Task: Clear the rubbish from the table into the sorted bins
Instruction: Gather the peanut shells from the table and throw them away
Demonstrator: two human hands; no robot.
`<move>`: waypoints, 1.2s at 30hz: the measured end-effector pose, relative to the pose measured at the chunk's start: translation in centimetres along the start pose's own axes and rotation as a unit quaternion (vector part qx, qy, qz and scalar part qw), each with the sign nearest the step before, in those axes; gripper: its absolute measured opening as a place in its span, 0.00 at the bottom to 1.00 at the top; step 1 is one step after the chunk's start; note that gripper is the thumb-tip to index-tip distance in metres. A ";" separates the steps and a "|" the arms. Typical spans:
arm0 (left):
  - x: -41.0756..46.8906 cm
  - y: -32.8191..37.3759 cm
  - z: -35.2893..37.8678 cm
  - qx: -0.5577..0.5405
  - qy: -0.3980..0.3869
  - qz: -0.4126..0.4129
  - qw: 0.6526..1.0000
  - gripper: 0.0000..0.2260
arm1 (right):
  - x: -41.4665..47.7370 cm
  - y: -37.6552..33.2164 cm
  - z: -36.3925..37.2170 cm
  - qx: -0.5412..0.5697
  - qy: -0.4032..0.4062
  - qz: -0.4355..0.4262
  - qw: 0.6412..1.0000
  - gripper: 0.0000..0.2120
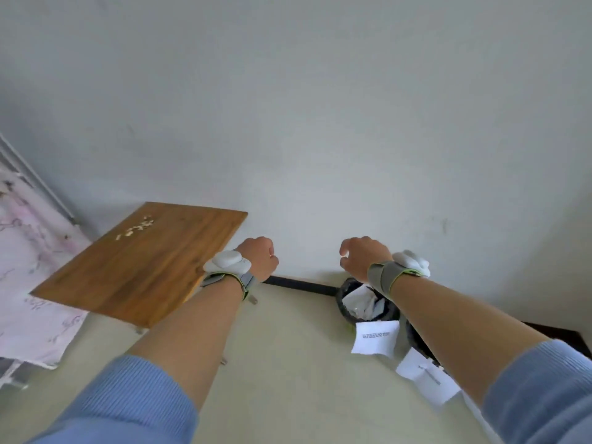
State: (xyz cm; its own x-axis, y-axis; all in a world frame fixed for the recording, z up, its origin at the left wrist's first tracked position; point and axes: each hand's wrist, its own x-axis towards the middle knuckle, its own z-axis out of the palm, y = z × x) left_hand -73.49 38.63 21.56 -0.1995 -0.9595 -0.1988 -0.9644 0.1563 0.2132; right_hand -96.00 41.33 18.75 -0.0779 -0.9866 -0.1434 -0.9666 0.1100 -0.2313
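Hands: left hand (260, 255) and right hand (362, 257) loosely curled, apparently empty.
Rubbish: pale scraps (136, 228) on wooden table (134, 277) — light, loose; pinch or sweep together.
Bins: lined bin (368, 302) beside right forearm.

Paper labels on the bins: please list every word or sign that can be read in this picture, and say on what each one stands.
"可回收物": on the white paper label hanging on the front of the black-lined bin holding white paper.
Second white paper label, on the nearer bin under the right forearm: one printed line, too blurred to read.
No other text is visible, neither on the brown wooden table nor on the grey wrist straps.
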 end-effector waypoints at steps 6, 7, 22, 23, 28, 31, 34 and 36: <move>-0.7 -18.3 -6.8 0.013 0.014 -0.079 0.997 0.12 | 5.5 -19.2 1.5 0.015 -0.002 -0.080 0.997 0.15; -0.6 -20.8 -7.2 0.005 0.023 -0.097 0.995 0.11 | 6.3 -21.7 1.8 0.012 -0.007 -0.095 0.995 0.15; 6.0 -45.4 -7.4 -0.080 -0.001 -0.259 0.963 0.13 | 25.7 -42.2 8.5 -0.083 -0.092 -0.177 0.976 0.18; 6.4 -47.1 -8.0 -0.085 0.001 -0.274 0.958 0.13 | 27.0 -44.5 8.9 -0.088 -0.098 -0.190 0.973 0.19; 7.0 -55.2 -10.1 -0.104 0.033 -0.338 0.935 0.11 | 31.2 -55.8 11.0 -0.089 -0.123 -0.259 0.954 0.19; 7.2 -58.3 -10.7 -0.106 0.028 -0.352 0.930 0.12 | 32.4 -60.4 12.5 -0.083 -0.123 -0.283 0.947 0.20; 8.1 -64.5 -11.7 -0.100 0.027 -0.358 0.928 0.11 | 34.1 -66.9 14.4 -0.083 -0.133 -0.308 0.938 0.20; 9.2 -69.3 -12.3 -0.097 0.026 -0.354 0.930 0.11 | 35.2 -71.0 15.9 -0.075 -0.134 -0.303 0.941 0.20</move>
State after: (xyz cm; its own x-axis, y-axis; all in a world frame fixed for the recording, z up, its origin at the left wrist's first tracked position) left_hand -6.36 16.11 16.76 0.4870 -0.8169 -0.3090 -0.8002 -0.5591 0.2170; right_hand -26.25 0.70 14.80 0.5434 -0.7945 -0.2713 -0.8388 -0.5008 -0.2136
